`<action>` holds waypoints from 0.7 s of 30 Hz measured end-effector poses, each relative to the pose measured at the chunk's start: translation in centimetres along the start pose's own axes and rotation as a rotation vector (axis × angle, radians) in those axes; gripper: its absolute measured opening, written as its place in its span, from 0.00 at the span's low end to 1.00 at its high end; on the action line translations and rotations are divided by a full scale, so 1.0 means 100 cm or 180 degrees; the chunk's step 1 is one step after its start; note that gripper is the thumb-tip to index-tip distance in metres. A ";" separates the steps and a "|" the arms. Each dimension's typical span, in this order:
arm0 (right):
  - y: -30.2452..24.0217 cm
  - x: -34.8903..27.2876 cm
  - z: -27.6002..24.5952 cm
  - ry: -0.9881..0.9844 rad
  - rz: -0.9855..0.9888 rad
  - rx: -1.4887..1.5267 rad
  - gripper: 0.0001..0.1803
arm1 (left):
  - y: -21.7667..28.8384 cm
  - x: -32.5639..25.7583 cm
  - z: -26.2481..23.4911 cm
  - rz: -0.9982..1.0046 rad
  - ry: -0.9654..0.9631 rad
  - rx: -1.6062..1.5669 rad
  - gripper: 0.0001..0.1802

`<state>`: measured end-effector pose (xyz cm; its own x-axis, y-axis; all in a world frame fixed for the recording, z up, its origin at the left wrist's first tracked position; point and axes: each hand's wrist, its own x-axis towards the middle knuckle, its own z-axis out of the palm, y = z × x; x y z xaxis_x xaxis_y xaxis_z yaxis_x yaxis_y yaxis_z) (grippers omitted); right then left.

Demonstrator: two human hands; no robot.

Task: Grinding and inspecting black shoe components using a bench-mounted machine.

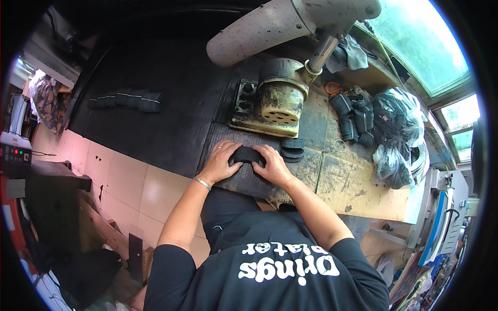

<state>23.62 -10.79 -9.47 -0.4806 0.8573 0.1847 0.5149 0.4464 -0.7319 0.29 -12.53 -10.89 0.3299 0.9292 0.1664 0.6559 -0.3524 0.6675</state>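
Note:
My left hand (222, 159) and my right hand (273, 164) close from either side on a black curved stack of bands (247, 154) with ribbed-looking layers. The stack rests on, or just over, a dark ribbed mat (233, 179) at the near edge of the worktable. Thumbs press its near side, while the fingers curl round its far side and ends. Just right of my right hand lies a small pile of similar black curved bands (292, 149). What exactly the bands are, I cannot make out.
Beyond my hands stands a worn beige machine (281, 98) with a round, holed end, under a white lamp (259, 33). A row of black pieces (126, 100) lies far left. Tied black bundles (357, 116) and a clear plastic bag (398, 129) sit at the right.

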 end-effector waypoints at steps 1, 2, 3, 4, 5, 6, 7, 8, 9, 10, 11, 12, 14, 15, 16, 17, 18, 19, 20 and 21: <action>-0.001 0.001 0.000 0.0003 0.0002 0.0007 0.28 | 0.000 0.000 0.001 -0.0008 0.0100 -0.0050 0.35; -0.002 0.001 -0.001 -0.0012 0.0030 -0.0012 0.29 | 0.001 0.000 0.001 -0.0010 0.0195 -0.0104 0.32; -0.003 0.001 -0.001 -0.0025 0.0056 -0.0030 0.29 | 0.002 -0.001 0.001 -0.0004 0.0184 -0.0101 0.32; -0.002 0.001 0.001 -0.0012 0.0063 -0.0026 0.29 | 0.002 -0.002 0.001 -0.0034 0.0290 -0.0081 0.30; -0.003 0.002 0.004 0.0076 -0.0056 -0.0086 0.30 | 0.003 -0.001 -0.002 -0.0059 0.0395 -0.0056 0.28; -0.004 0.003 0.005 0.0167 -0.0173 -0.0147 0.30 | 0.002 0.000 -0.005 -0.0044 0.0380 -0.0046 0.28; -0.005 0.001 0.004 0.0192 -0.0164 -0.0140 0.30 | 0.000 0.001 -0.010 -0.0120 0.0462 0.0014 0.27; -0.012 -0.002 0.002 0.0264 -0.0226 -0.0193 0.30 | -0.003 0.002 -0.015 -0.0201 0.0544 0.0074 0.26; -0.017 -0.006 0.001 0.0336 -0.0286 -0.0246 0.30 | -0.006 0.003 -0.019 -0.0284 0.0633 0.0173 0.25; -0.018 -0.013 0.002 0.0358 -0.0272 -0.0236 0.30 | -0.011 0.004 -0.021 -0.0278 0.0764 0.0178 0.24; -0.020 -0.022 0.000 0.0341 -0.0247 -0.0147 0.29 | -0.014 0.006 -0.025 -0.0309 0.0741 0.0210 0.25; -0.020 -0.032 0.000 0.0316 -0.0228 -0.0052 0.29 | -0.018 0.007 -0.028 -0.0350 0.0722 0.0247 0.25; -0.018 -0.052 0.001 0.0295 -0.0130 -0.0007 0.27 | -0.025 0.012 -0.028 -0.0340 0.0743 0.0366 0.29; -0.015 -0.061 0.001 0.0220 -0.0133 0.0023 0.25 | -0.027 0.012 -0.027 -0.0334 0.0779 0.0472 0.32; -0.012 -0.068 0.000 0.0144 -0.0135 0.0051 0.24 | -0.028 0.011 -0.025 -0.0324 0.0757 0.0474 0.32; -0.014 -0.073 -0.004 0.0244 -0.0119 0.0065 0.21 | -0.025 0.014 -0.023 -0.0322 0.0829 0.0410 0.36; -0.013 -0.077 -0.009 0.0279 -0.0078 0.0059 0.21 | -0.021 0.016 -0.021 -0.0318 0.0901 0.0341 0.40; -0.009 -0.081 -0.015 0.0415 -0.0093 0.0020 0.20 | -0.018 0.015 -0.021 -0.0283 0.0860 0.0323 0.40; -0.006 -0.085 -0.023 0.0567 -0.0087 -0.0045 0.19 | -0.011 0.014 -0.020 -0.0259 0.1086 0.0440 0.42; -0.004 -0.086 -0.032 0.0752 -0.0006 -0.0150 0.18 | -0.004 0.012 -0.018 -0.0241 0.1324 0.0548 0.44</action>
<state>29.85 -17.57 -8.62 -0.3049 0.8903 0.3383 0.5493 0.4546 -0.7011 -0.83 -11.05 -9.67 -0.0011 0.9063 0.4226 0.7827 -0.2623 0.5645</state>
